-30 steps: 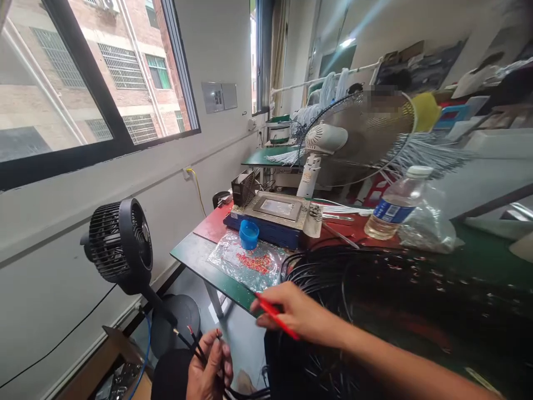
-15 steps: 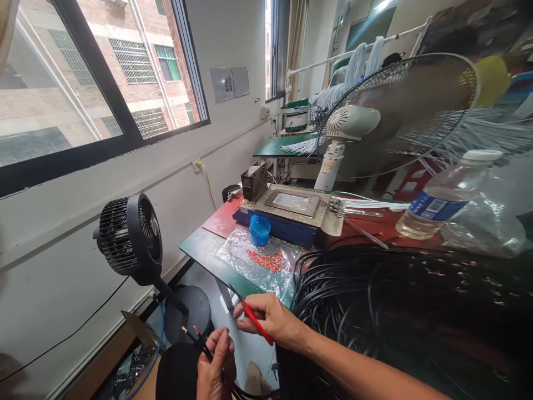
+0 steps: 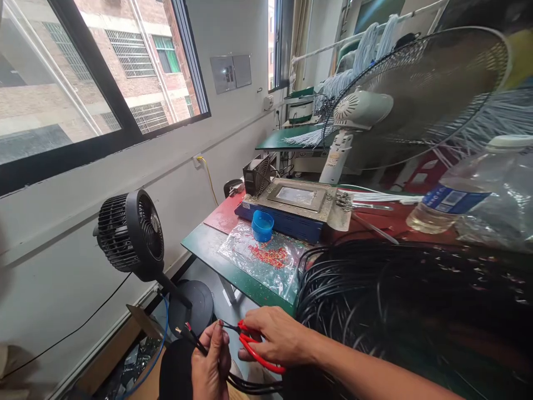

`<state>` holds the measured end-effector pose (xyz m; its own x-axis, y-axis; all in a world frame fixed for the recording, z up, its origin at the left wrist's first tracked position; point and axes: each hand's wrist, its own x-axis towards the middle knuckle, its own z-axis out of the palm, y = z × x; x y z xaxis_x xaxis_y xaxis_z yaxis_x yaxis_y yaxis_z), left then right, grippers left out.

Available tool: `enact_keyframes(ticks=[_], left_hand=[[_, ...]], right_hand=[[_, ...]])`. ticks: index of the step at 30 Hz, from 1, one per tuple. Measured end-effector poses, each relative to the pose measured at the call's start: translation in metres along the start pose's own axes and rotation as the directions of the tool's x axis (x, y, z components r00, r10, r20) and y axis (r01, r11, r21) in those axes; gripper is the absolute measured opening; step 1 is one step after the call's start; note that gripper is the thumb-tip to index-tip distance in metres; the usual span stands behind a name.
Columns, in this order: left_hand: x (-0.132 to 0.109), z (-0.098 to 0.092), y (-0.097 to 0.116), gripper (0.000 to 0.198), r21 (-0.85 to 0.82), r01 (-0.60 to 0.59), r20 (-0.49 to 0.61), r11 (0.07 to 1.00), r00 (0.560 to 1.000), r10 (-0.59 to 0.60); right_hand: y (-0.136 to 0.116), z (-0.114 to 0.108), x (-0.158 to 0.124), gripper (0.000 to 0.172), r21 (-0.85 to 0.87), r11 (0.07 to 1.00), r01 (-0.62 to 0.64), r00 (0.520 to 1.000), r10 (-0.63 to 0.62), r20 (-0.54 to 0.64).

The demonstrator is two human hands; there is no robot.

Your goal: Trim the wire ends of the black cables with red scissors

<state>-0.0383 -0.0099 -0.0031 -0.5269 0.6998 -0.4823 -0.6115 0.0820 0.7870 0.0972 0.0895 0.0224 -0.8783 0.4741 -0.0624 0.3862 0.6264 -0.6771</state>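
In front of the table [image 3: 204, 250], the person's right hand [image 3: 272, 336] and left hand [image 3: 212, 358] both grip: black cables [image 3: 196, 341] in the left, red-handled snips [image 3: 263, 364] in the right, just brought leftward, so blades [image 3: 231, 326] apparently meet a pinched cable end.

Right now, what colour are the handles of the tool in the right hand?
The handles are bright red, seen best in the head view.

1. Red-handled scissors [image 3: 252, 350]: slim dark blades point left, looped handles slope down rightward.
2. Black sheathed cables [image 3: 196, 341]: left of the scissors, ends tilted up-left, showing red and pale cores.
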Motion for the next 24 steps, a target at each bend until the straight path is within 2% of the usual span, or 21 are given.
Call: enact_keyframes(ticks=[5, 11, 15, 24], left_hand=[[-0.003, 0.004, 0.004, 0.037, 0.059, -0.001, 0.036, 0.998, 0.999, -0.001], [-0.001, 0.004, 0.002, 0.035, 0.081, -0.037, -0.024, 0.996, 0.999, 0.039], [0.006, 0.001, -0.002, 0.045, 0.063, -0.024, -0.059, 0.998, 0.998, 0.028], [0.012, 0.000, -0.003, 0.050, 0.159, -0.030, -0.053, 0.987, 0.998, 0.039]], right_hand=[[0.005, 0.004, 0.001, 0.039, -0.062, 0.997, 0.048, 0.998, -0.050, -0.034], [0.008, 0.006, 0.003, 0.042, -0.077, 0.997, 0.011, 0.999, -0.014, -0.035], [0.009, 0.006, 0.002, 0.042, -0.081, 0.997, -0.001, 0.999, -0.003, -0.054], [0.007, 0.009, 0.003, 0.032, -0.121, 0.989, -0.086, 0.994, 0.077, -0.077]])
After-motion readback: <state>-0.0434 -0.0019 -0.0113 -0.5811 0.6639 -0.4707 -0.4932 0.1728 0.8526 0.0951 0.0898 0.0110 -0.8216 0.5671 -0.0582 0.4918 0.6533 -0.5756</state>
